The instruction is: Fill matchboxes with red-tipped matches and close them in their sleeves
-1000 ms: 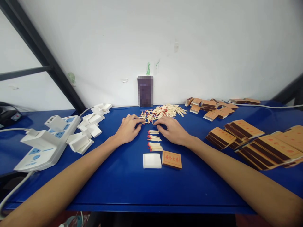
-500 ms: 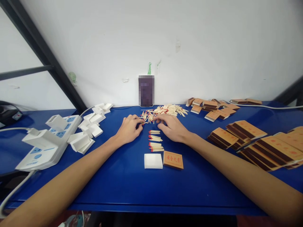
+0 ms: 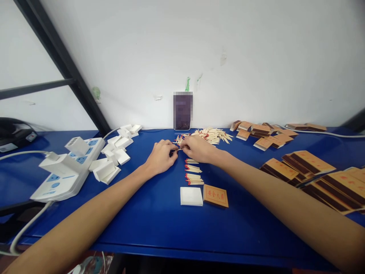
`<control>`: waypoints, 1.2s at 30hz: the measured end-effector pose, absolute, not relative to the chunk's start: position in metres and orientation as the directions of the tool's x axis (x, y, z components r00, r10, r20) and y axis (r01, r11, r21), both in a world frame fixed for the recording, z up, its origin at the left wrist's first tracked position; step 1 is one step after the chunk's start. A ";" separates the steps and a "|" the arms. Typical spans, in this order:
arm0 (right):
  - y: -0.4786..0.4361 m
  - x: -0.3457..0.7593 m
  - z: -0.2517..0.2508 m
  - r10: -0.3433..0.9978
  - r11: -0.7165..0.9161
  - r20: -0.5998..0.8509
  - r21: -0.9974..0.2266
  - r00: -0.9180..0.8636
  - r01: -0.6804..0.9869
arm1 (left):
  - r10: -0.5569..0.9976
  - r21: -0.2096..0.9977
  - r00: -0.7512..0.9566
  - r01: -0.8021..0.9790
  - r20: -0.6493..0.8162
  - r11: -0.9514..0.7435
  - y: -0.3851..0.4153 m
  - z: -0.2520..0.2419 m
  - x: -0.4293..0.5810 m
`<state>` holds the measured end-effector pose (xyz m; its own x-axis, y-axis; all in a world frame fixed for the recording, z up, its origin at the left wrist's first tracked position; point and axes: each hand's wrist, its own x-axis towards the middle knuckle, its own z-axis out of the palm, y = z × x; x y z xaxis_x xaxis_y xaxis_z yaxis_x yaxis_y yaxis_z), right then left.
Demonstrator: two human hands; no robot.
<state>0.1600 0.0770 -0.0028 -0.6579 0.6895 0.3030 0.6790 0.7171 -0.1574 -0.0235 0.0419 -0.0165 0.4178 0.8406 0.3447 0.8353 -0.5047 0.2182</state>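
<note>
My left hand point(image 3: 162, 156) is closed in a pinch at the near left edge of the loose match pile point(image 3: 214, 136). Its thumb and forefinger meet on a thin matchstick point(image 3: 179, 149). Right beside it, my right hand point(image 3: 196, 147) has its fingertips curled down on the same matchstick and covers part of the pile. Small rows of matches point(image 3: 194, 178), red heads to the left, lie on the blue table below the hands. Closer to me, a white inner tray point(image 3: 191, 196) rests next to an orange matchbox sleeve point(image 3: 216, 195).
White trays point(image 3: 114, 150) are heaped at left beside a power strip point(image 3: 68, 171) with plugged-in chargers. Orange sleeves point(image 3: 265, 133) lie at back right, with larger stacks point(image 3: 310, 161) nearer. A dark blurred-out panel point(image 3: 183, 110) leans against the wall.
My right hand has moved left and in against my left hand, its fingers now on a matchstick there. The whole view has shifted slightly, with things appearing further right.
</note>
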 end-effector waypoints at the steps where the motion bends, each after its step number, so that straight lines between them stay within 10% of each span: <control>1: 0.077 0.160 -0.004 0.692 0.714 0.311 -0.161 -0.652 0.681 | 0.841 0.219 0.418 0.835 0.344 -0.505 0.042 -0.017 -0.024; 20: 0.065 0.181 -0.008 0.676 0.730 0.362 -0.208 -0.642 0.652 | 0.874 0.427 0.256 0.793 0.413 -0.435 0.046 -0.014 -0.028; 36: 0.077 0.183 -0.014 0.717 0.682 0.387 -0.214 -0.580 0.699 | 0.846 0.300 0.363 0.818 0.391 -0.490 0.046 -0.015 -0.025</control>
<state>0.1828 0.0774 -0.0139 -0.5805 0.7167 0.3866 0.6993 0.6820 -0.2141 -0.0245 0.0456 -0.0154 0.3634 0.8456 0.3911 0.8182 -0.4904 0.3000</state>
